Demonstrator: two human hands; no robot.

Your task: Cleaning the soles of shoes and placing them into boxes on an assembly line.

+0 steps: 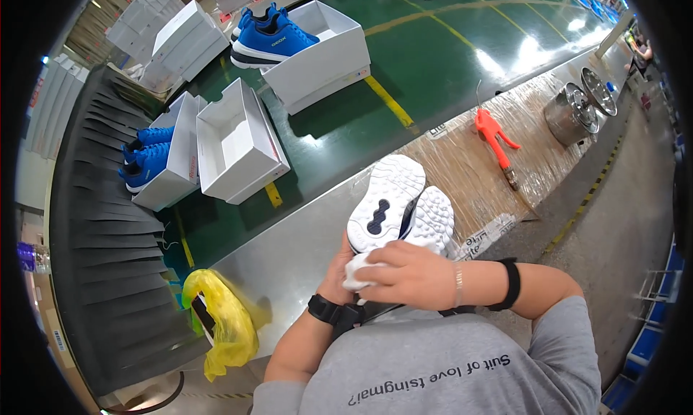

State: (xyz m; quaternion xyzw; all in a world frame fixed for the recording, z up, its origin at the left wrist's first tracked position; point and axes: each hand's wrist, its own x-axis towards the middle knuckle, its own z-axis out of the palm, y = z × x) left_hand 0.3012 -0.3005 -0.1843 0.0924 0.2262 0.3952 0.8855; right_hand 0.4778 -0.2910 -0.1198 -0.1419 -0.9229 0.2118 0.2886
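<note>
A pair of sneakers with white soles (390, 198) is held soles up near my chest. My left hand (337, 274) grips the shoes from below at the heel end. My right hand (411, 274) presses a white cloth (357, 270) against the heel of the nearer sole. A black watch sits on my left wrist and a black band on my right. The shoes' uppers are mostly hidden.
A steel table edge (289, 256) runs past a green conveyor (419, 61) carrying white shoe boxes: an empty one (238, 144), one with blue sneakers (148, 158), another with blue sneakers (278, 39). An orange tool (494, 137), metal pots (574, 111) and a yellow bag (224, 321) lie nearby.
</note>
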